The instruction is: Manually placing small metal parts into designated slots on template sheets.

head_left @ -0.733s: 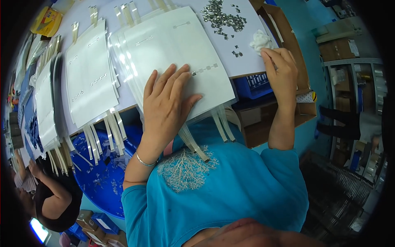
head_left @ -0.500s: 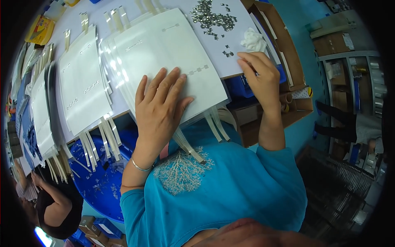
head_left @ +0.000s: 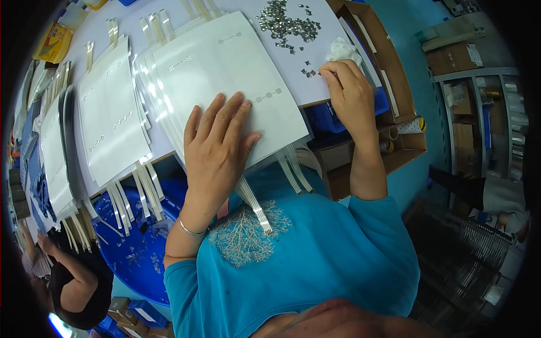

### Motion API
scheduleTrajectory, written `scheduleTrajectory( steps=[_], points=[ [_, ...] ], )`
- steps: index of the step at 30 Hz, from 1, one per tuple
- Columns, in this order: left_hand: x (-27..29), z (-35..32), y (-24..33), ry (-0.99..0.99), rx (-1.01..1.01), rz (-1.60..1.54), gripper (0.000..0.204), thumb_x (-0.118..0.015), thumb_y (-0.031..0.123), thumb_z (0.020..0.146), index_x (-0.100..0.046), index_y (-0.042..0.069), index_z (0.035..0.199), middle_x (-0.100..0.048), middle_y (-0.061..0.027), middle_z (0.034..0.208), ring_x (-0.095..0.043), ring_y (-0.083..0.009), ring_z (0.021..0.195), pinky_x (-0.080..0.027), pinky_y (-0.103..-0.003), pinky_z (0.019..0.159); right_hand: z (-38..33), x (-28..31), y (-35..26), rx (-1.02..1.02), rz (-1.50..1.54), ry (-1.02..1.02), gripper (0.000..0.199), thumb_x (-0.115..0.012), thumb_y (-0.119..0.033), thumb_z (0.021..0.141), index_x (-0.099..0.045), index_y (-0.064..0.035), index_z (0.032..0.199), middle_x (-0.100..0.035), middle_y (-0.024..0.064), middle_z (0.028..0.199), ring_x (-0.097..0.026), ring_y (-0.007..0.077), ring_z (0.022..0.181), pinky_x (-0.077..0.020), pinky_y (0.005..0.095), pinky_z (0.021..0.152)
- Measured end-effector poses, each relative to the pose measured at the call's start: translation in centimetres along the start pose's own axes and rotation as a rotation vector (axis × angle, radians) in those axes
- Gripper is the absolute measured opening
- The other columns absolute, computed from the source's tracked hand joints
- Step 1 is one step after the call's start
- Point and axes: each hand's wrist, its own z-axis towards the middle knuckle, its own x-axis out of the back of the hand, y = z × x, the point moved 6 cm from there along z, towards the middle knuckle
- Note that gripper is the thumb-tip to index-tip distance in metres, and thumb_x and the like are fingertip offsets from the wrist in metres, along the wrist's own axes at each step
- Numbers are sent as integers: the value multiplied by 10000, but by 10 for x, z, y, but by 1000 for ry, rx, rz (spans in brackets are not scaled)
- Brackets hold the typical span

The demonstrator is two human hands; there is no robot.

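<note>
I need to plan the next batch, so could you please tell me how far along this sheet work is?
Done: small metal pieces already sit in a row on the top white sheet. In hand: the left hand lies flat on that sheet while the right hand reaches the loose metal pieces. Left: many pieces and the further stacks of sheets.

Brown cardboard boxes (head_left: 389, 84) right; yellow packet (head_left: 53, 42) upper-left.
</note>
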Motion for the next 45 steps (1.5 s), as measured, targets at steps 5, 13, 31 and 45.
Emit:
scheduleTrajectory(
  steps=[5,13,31,45],
  points=[
    [-1,0,-1,-3,-2,1,543,-767,370,981,-675,130,1460,-651,-42,1519,-565,-285,1459,-365,-527,1266,-6,7,2,-39,-7,-66,96,-728,-95,1014,-769,-20,1058,-753,105,1006,-741,268,869,-571,358,761],
    [-3,-1,-2,-3,13,-5,574,-762,381,975,-650,163,1495,-643,-31,1540,-547,-271,1483,-362,-511,1278,-16,14,3,-27,50,37,144,-757,-61,991,-812,-15,1115,-772,110,1011,-746,255,843,-582,338,754],
    [-2,0,-1,-31,16,17,555,-744,371,996,-646,171,1505,-629,-21,1547,-540,-269,1479,-334,-532,1286,-6,7,-3,47,-50,-85,69,-739,-92,1004,-739,-23,1011,-727,102,1009,-729,292,867,-564,375,735],
    [-3,-2,-4,-31,25,-7,604,-752,373,981,-618,171,1534,-623,-17,1561,-527,-268,1493,-328,-528,1296,-22,12,-25,231,-112,-100,182,-811,-42,929,-823,-27,1111,-762,85,1029,-725,218,860,-585,335,723]
  ],
)
